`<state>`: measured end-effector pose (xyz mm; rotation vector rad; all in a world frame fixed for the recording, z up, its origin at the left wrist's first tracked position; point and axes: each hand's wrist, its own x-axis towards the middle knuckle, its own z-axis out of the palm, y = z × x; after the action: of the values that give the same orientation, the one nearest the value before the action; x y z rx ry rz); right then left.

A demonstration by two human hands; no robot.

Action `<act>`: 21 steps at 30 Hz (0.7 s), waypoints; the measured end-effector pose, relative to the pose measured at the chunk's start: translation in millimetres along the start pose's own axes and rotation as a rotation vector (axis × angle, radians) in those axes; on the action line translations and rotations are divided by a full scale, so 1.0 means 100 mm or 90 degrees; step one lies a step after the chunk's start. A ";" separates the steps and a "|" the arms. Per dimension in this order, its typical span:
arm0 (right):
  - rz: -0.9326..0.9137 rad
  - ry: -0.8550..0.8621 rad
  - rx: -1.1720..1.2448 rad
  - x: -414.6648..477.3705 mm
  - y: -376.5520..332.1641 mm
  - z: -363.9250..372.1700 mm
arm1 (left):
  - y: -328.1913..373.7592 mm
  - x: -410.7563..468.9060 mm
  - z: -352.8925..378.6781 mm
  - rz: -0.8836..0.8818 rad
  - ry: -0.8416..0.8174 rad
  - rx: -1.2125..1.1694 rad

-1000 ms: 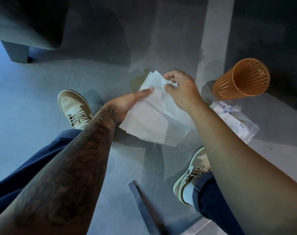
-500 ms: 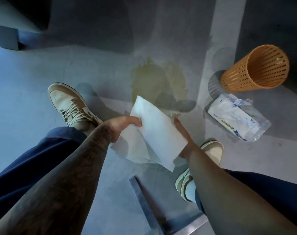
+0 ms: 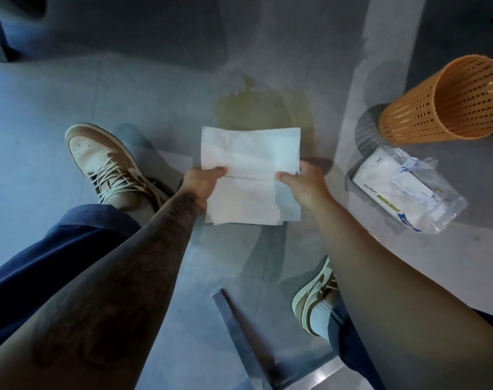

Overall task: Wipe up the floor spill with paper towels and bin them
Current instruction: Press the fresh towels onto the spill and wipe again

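Left hand [image 3: 202,180]: pinches the left edge of the paper towels, thumb on top, fingers hidden underneath; forearm tattooed.
Right hand [image 3: 304,183]: pinches the right edge of the same sheets, thumb on top, fingers hidden behind the paper.
Paper towels [image 3: 251,175]: a few white sheets stacked and held flat between the two hands, above the floor; the far edge overlaps the near margin of the spill as seen from the head camera.
Spill [image 3: 263,112]: yellowish-brown puddle on the grey floor [image 3: 70,88], just beyond the sheets.
Bin [image 3: 447,101]: orange perforated basket, to the right of the spill, its open mouth turned toward the right edge of the frame.
Towel pack [image 3: 405,190]: clear plastic wrapper with white sheets inside, lying on the floor just in front of the bin.
Shoes: tan left sneaker [image 3: 110,167] left of the hands; right sneaker [image 3: 315,302] partly covered by the right forearm.
Trousers [image 3: 51,257]: dark blue, on both legs.
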<state>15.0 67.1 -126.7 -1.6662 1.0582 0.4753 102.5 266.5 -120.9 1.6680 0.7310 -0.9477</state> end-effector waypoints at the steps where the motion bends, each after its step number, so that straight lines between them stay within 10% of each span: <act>1: -0.010 0.031 -0.012 0.05 0.00 0.01 | 0.01 0.03 0.01 0.024 0.016 0.029; 13: -0.140 0.178 -0.263 0.32 -0.03 0.27 | -0.20 0.24 0.06 0.229 0.183 0.652; 21: -0.409 -0.020 -0.692 0.28 0.09 0.62 | -0.64 0.33 0.12 0.460 -0.039 1.143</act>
<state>34.1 112.3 -175.3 -2.7797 0.1143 0.6864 62.6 273.6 -181.8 2.9488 -1.2028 -1.0658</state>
